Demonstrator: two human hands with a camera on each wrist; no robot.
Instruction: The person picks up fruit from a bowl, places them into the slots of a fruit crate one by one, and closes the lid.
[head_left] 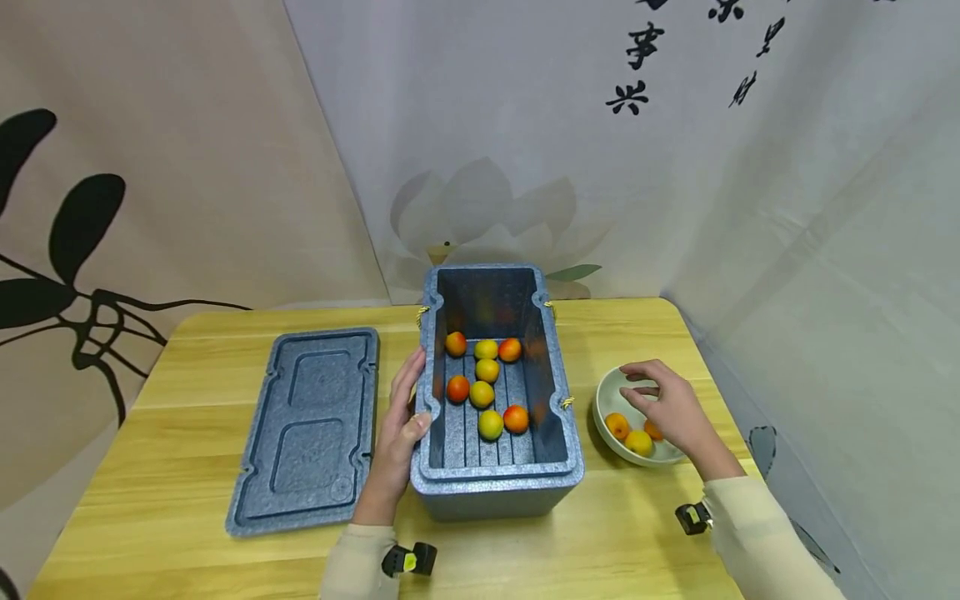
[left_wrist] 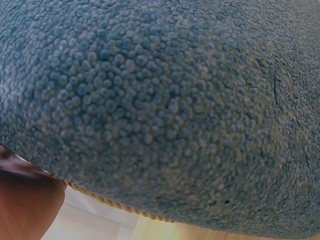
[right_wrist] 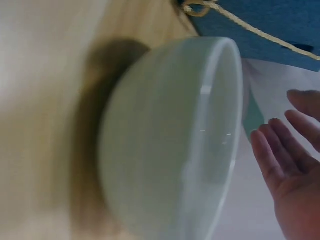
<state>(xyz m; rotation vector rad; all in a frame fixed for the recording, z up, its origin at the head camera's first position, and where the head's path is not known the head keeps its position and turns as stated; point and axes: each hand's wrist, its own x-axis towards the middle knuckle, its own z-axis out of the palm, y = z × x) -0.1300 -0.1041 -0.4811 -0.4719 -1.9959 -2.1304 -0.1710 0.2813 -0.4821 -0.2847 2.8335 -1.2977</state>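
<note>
A blue-grey foam box [head_left: 498,483] stands uncovered at the table's middle, with several small red, orange and yellow fruits [head_left: 482,394] on its ribbed floor. My left hand [head_left: 396,442] rests against its left side, fingers along the outer wall and thumb at the rim; the left wrist view is mostly filled by the box wall [left_wrist: 165,100]. To the right, a pale green bowl [head_left: 609,392] holds orange-yellow fruits [head_left: 639,443]. Just above that bowl hovers my right hand [head_left: 671,408], its fingers loosely bent with nothing between them. The bowl's side [right_wrist: 155,145] hides its fruits in the right wrist view.
Left of the box lies its flat foam lid [head_left: 307,425], recessed face up. Yellow cords [head_left: 567,402] hang at the box's rim notches. A printed cloth [head_left: 480,125] hangs behind the wooden table [head_left: 150,483].
</note>
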